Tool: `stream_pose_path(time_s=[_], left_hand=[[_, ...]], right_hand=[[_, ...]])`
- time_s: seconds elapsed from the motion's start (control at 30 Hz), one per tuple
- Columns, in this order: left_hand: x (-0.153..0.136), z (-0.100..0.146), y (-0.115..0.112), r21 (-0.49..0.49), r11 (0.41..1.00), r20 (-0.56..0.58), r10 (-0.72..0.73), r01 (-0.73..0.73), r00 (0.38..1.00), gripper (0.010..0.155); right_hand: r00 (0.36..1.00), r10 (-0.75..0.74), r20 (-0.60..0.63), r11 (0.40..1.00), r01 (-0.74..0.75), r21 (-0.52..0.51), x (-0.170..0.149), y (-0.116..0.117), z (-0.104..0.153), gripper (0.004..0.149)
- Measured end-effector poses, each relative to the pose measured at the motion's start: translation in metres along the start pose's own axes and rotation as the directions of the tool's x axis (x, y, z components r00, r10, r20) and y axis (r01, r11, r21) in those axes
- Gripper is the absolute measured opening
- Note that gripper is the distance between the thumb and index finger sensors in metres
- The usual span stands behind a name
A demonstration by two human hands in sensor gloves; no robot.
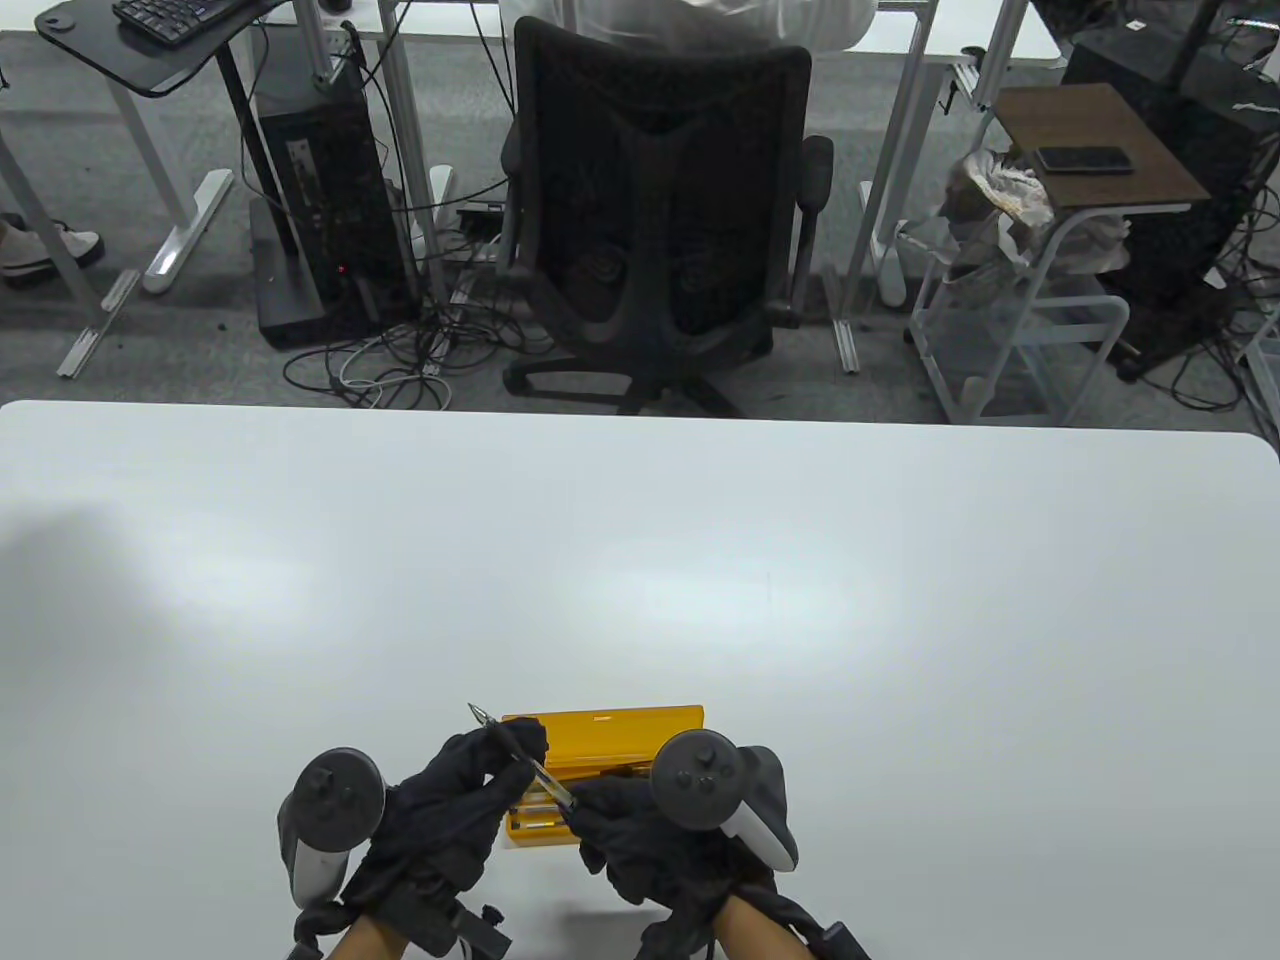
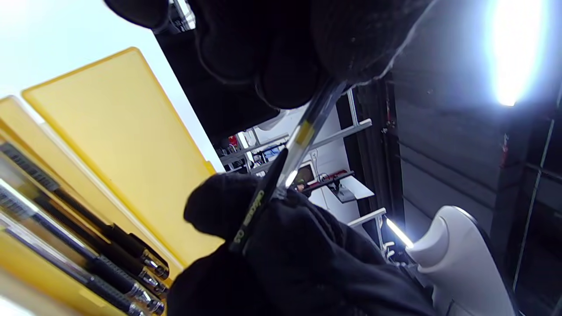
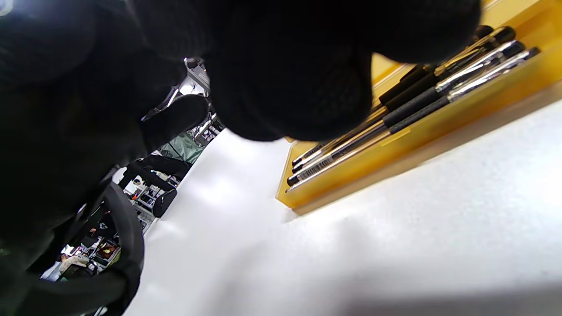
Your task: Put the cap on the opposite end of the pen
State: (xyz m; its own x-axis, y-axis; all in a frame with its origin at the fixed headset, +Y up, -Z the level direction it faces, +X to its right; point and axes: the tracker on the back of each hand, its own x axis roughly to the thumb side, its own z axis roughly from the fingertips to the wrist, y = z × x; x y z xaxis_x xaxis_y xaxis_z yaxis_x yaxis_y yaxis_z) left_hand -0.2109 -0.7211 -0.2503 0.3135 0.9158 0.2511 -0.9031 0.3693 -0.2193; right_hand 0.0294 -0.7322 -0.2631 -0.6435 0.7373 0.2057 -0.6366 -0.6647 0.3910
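A clear pen (image 1: 520,755) with a bare metal tip pointing up-left is held above an open yellow pen case (image 1: 600,722) near the table's front edge. My left hand (image 1: 478,772) grips the pen's front half. My right hand (image 1: 600,808) holds the pen's rear end, where a black cap with green lettering (image 2: 252,213) sits over the barrel. In the left wrist view the pen (image 2: 303,131) runs between my left fingers above and my right fingers below. The right wrist view is mostly blocked by my dark glove.
The yellow case holds several pens with black grips and silver tips (image 3: 408,112), also in the left wrist view (image 2: 109,263). Its lid (image 2: 118,145) lies open behind. The white table (image 1: 640,560) stretches beyond; an office chair (image 1: 660,210) stands past its far edge.
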Motion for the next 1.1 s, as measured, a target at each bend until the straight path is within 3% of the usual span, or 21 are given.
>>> stream_pose_path(time_s=[0.1,0.17,0.23,0.3,0.4,0.47,0.57,0.63,0.77,0.83,1.1], left_hand=[[0.001,0.001,0.007,0.053,0.998,-0.003,0.029,-0.029,1.0,0.05],[0.003,0.003,0.019,0.137,0.99,-0.007,-0.032,0.033,0.999,0.05],[0.003,0.005,0.036,0.209,0.954,-0.041,-0.21,0.213,0.977,0.05],[0.001,0.007,0.047,0.21,0.899,-0.119,-0.367,0.384,0.923,0.05],[-0.005,0.007,0.055,0.204,0.857,-0.249,-0.422,0.473,0.872,0.051],[-0.008,0.006,0.056,0.116,0.808,-0.348,-0.512,0.578,0.786,0.052],[-0.013,0.003,0.053,0.0,0.679,-0.414,-0.668,0.734,0.618,0.052],[-0.019,0.001,0.05,-0.059,0.643,-0.461,-0.696,0.764,0.551,0.052],[-0.033,-0.002,0.043,-0.153,0.603,-0.514,-0.725,0.783,0.458,0.052],[-0.039,-0.005,0.039,-0.198,0.541,-0.499,-0.773,0.817,0.391,0.052],[-0.057,-0.013,0.024,-0.32,0.436,-0.473,-0.843,0.841,0.257,0.053]], right_hand=[[0.999,0.045,-0.018,0.999,-0.045,0.015,0.0,0.002,0.0,0.052],[0.997,0.071,-0.033,0.997,-0.071,0.004,-0.001,0.001,0.001,0.052],[0.997,0.059,-0.041,0.998,-0.059,-0.003,-0.002,-0.002,0.001,0.052],[0.998,0.042,-0.049,0.999,-0.043,-0.019,-0.003,-0.004,0.001,0.052],[0.998,0.042,-0.052,0.999,-0.043,-0.019,-0.004,-0.005,0.001,0.052],[0.997,0.049,-0.058,0.999,-0.05,-0.02,-0.004,-0.005,0.002,0.052],[0.997,0.052,-0.063,0.998,-0.053,-0.024,-0.004,-0.007,0.002,0.052],[0.996,0.053,-0.069,0.998,-0.055,-0.034,-0.004,-0.008,0.003,0.052],[0.995,0.05,-0.082,0.997,-0.054,-0.047,-0.007,-0.012,0.004,0.052],[0.995,0.043,-0.091,0.997,-0.048,-0.056,-0.009,-0.014,0.004,0.053],[0.994,0.046,-0.103,0.996,-0.053,-0.066,-0.011,-0.017,0.004,0.053]])
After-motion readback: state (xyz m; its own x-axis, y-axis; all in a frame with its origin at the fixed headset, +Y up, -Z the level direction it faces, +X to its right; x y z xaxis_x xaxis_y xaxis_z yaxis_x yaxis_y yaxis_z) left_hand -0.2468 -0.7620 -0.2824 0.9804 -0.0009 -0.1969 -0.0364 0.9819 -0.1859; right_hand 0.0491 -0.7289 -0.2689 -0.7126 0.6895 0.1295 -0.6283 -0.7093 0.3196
